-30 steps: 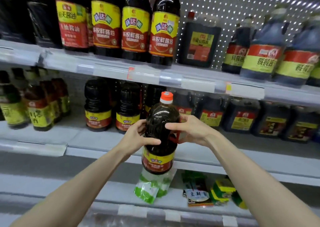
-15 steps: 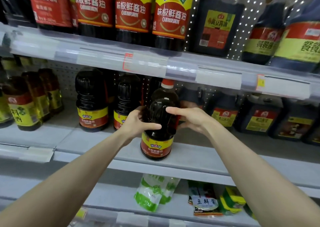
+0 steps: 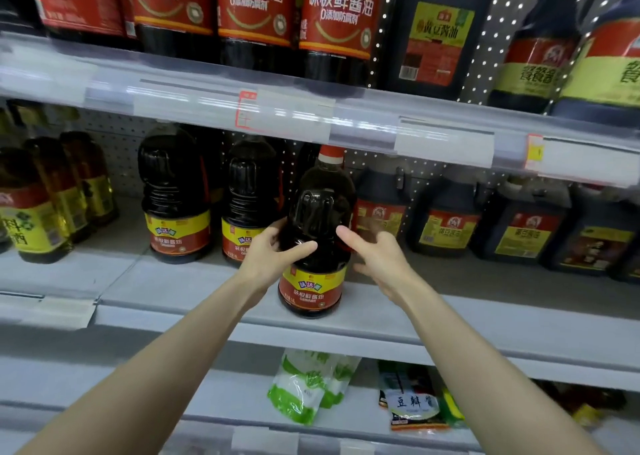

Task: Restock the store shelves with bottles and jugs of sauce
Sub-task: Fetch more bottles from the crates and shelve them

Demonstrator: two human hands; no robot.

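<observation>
A dark soy sauce bottle [image 3: 317, 232] with an orange cap and a red and yellow label stands upright near the front of the middle shelf [image 3: 398, 312]. My left hand [image 3: 273, 253] grips its left side, thumb across the front. My right hand [image 3: 377, 253] is just off the bottle's right side, fingers spread and relaxed, holding nothing. Two matching bottles [image 3: 175, 194] stand in a row to the left, further back on the same shelf.
Dark square jugs [image 3: 446, 219] line the shelf to the right. Yellow-labelled cooking wine bottles [image 3: 31, 205] stand at the left. The upper shelf [image 3: 311, 118] overhangs the bottle's cap, loaded with larger bottles. Packets [image 3: 311, 385] lie on the lower shelf.
The bottle went from mid-air in front of the shelf down onto the middle shelf. My right hand has let go of it and drawn back slightly; my left hand still grips it.
</observation>
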